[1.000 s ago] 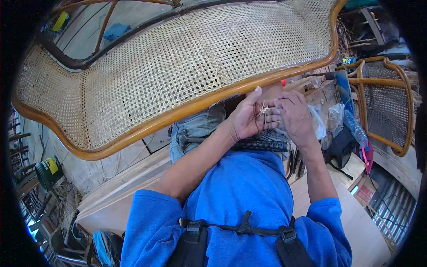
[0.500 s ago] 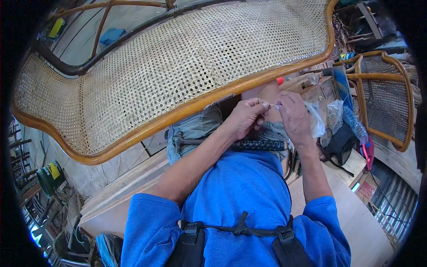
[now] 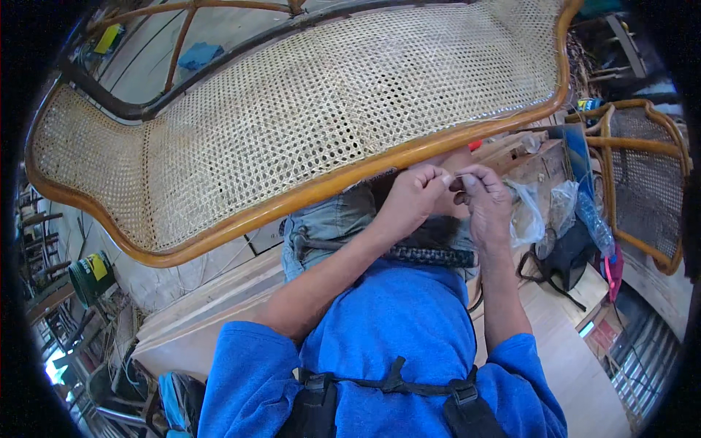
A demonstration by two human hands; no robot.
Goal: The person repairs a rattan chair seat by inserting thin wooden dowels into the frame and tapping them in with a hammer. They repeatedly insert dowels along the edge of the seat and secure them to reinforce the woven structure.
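Observation:
Both hands meet above my lap, close under the near rail of a large woven cane panel [image 3: 255,139] in a curved brown wooden frame [image 3: 314,196]. My left hand [image 3: 411,196] pinches with thumb and forefinger. Facing it, my right hand [image 3: 488,204] is closed in a pinch too, its other fingers curled. A thin pale strand [image 3: 457,177], like a strip of cane, shows faintly between the fingertips. How far it runs is hard to see. Small dark holes break the weave near its middle.
A dark bar with a patterned black grip [image 3: 431,256] lies across my lap. On the right are a clear plastic bag [image 3: 527,215], a plastic bottle [image 3: 595,225], a black bag [image 3: 571,255] and another cane-backed frame [image 3: 646,182]. A green can [image 3: 92,279] stands left of the wooden boards [image 3: 212,306].
The fingertips have shifted slightly, and my right fingers are more curled over the strand. The panel and surroundings sit a little farther right in view.

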